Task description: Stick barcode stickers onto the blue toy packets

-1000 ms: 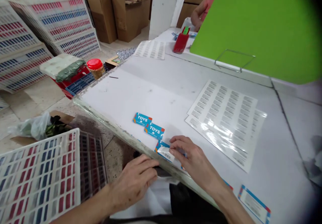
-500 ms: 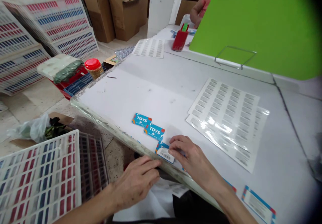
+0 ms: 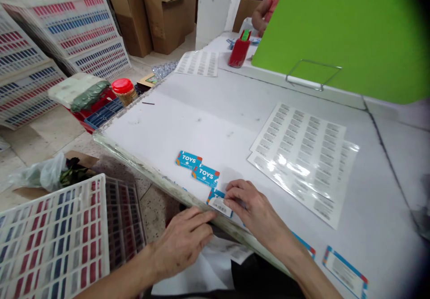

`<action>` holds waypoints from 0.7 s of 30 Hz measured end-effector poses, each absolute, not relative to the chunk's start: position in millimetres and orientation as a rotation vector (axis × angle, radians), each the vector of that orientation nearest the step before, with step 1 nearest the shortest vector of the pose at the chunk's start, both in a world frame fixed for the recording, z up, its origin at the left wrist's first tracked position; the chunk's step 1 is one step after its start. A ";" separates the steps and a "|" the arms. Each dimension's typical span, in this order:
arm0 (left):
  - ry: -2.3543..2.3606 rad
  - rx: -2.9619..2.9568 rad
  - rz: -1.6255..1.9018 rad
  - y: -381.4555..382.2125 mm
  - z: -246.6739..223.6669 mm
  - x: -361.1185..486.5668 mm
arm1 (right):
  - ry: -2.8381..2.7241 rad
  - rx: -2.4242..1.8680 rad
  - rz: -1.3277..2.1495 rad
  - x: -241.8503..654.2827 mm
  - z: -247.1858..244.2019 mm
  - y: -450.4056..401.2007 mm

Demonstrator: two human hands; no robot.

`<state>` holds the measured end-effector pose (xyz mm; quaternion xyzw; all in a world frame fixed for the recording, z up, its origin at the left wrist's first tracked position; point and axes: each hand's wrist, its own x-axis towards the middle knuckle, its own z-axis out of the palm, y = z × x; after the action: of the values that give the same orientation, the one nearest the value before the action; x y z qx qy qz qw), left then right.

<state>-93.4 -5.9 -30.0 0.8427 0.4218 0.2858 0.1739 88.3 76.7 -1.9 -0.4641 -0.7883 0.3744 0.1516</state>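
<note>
Right hand (image 3: 257,211) pinches white label (image 3: 220,206) over blue card (image 3: 214,194), close by table edge (image 3: 157,180). Left hand (image 3: 186,241) at edge, grip hidden. Card sliding might set label crooked.

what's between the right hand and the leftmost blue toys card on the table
In the head view, a second TOYS card lies between the leftmost TOYS card and the right hand, which touches a third, barcoded card.
</note>
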 end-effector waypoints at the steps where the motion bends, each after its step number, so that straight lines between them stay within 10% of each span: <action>1: 1.196 2.390 0.807 -5.5 -29.9 -93.2 | -2.261 -1.338 1.072 88.0 -1.7 76.5; 21: 1.188 2.540 0.545 -4.5 -34.2 -92.3 | -2.346 -1.380 0.821 83.1 -3.4 72.1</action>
<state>-92.3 -4.5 -34.2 0.8801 0.4117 0.1889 0.1420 83.1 72.1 -3.4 -0.4800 -0.8161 0.2854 0.1490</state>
